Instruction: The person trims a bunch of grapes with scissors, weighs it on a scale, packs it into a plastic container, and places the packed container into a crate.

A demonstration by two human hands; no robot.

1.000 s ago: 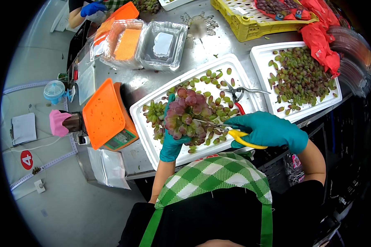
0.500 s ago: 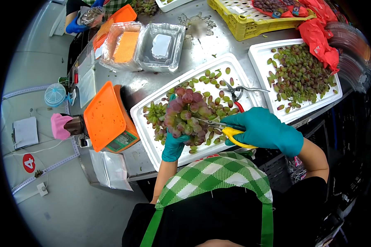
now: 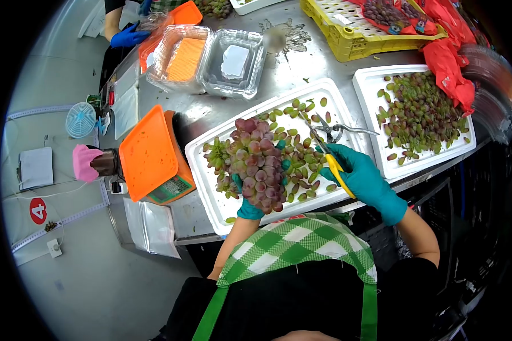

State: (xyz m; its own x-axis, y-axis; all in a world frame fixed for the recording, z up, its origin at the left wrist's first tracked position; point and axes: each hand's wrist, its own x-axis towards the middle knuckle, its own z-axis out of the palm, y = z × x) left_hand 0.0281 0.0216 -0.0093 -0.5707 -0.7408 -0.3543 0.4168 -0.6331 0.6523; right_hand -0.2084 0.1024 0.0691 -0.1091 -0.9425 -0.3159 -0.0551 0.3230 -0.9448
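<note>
A bunch of reddish-purple grapes (image 3: pixel 260 165) rests in my left hand (image 3: pixel 249 209), whose teal-gloved fingers curl around it from below and are mostly hidden. My right hand (image 3: pixel 363 179), also in a teal glove, grips yellow-handled scissors (image 3: pixel 337 173). Their blades point up and left, apart from the bunch. Beneath both hands lies a white tray (image 3: pixel 211 211) with loose green and red grapes (image 3: pixel 305 165) scattered in it. A smaller cluster of green grapes (image 3: pixel 217 154) sits at its left side. Metal pruning shears (image 3: pixel 335 131) lie at the tray's right part, just beyond my right hand.
An orange-topped scale (image 3: pixel 149 153) stands left of the tray. Clear plastic boxes (image 3: pixel 233 62) sit behind. To the right is a second white tray (image 3: pixel 375 85) of loose grapes, with a yellow crate (image 3: pixel 352 45) behind it. A co-worker's blue-gloved hand (image 3: pixel 129 37) shows at the top left.
My right hand has drawn the scissors away from the bunch, and their blades now point upward. The bunch has turned in my left hand, showing a fuller, longer side.
</note>
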